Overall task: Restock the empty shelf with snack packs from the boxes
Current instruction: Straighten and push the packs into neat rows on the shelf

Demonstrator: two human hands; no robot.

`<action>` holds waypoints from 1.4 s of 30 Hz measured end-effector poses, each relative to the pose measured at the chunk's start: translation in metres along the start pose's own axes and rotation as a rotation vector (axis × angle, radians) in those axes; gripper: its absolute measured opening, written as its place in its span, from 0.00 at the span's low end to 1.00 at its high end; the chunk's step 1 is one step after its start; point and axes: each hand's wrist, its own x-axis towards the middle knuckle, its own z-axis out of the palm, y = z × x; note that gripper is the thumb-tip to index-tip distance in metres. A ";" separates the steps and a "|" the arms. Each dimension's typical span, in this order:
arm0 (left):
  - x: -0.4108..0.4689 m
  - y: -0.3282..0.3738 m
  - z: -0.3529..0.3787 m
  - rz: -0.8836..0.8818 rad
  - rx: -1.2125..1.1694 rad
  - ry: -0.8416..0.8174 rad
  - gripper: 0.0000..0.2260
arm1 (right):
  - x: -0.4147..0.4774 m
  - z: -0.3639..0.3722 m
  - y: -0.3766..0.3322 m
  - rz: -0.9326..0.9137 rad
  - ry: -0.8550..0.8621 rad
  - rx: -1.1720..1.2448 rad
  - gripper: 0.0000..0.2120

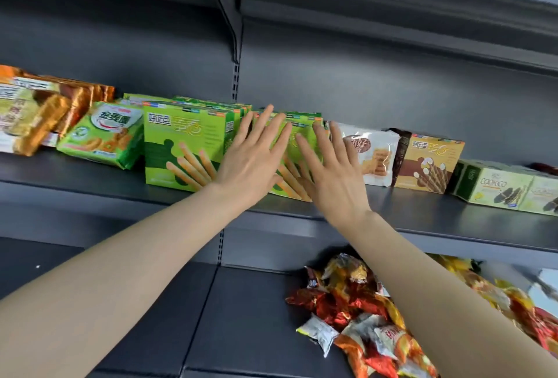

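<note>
Both my hands lie flat, fingers spread, against a green box of biscuit sticks standing on the dark grey shelf. My left hand covers the box's left part and my right hand its right part; neither hand grips anything. Right beside it on the left stand more green biscuit-stick boxes, several in a row front to back. The pressed box is mostly hidden behind my hands.
Left on the shelf lie a green snack bag and orange-gold packs. To the right stand a white bag, a brown box and a pale green box. Loose red and gold snack packs lie on the lower shelf.
</note>
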 end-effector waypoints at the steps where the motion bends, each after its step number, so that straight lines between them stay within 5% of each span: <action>1: -0.003 -0.003 0.000 0.006 0.024 -0.003 0.46 | 0.000 0.001 -0.006 -0.008 -0.001 0.003 0.25; 5: -0.008 -0.009 0.012 0.017 -0.045 -0.013 0.41 | 0.004 0.011 -0.018 -0.026 -0.051 -0.041 0.27; 10: 0.006 0.010 0.029 -0.095 -0.101 -0.227 0.35 | 0.006 0.033 -0.009 0.007 -0.176 -0.073 0.30; 26: 0.054 0.007 0.084 -0.232 -0.168 -0.241 0.53 | 0.040 0.084 0.030 -0.070 -0.081 -0.046 0.19; 31: 0.067 -0.010 0.080 -0.189 -0.127 -0.143 0.60 | 0.060 0.074 0.051 0.000 0.043 0.079 0.39; 33: 0.081 -0.016 0.072 -0.228 -0.172 -0.235 0.62 | 0.077 0.071 0.064 0.084 -0.029 0.179 0.47; 37: 0.110 -0.025 0.055 -0.363 -0.334 -0.472 0.60 | 0.103 0.070 0.077 0.133 -0.443 0.318 0.52; 42: 0.121 -0.027 0.054 -0.381 -0.426 -0.516 0.49 | 0.105 0.072 0.085 0.182 -0.376 0.324 0.41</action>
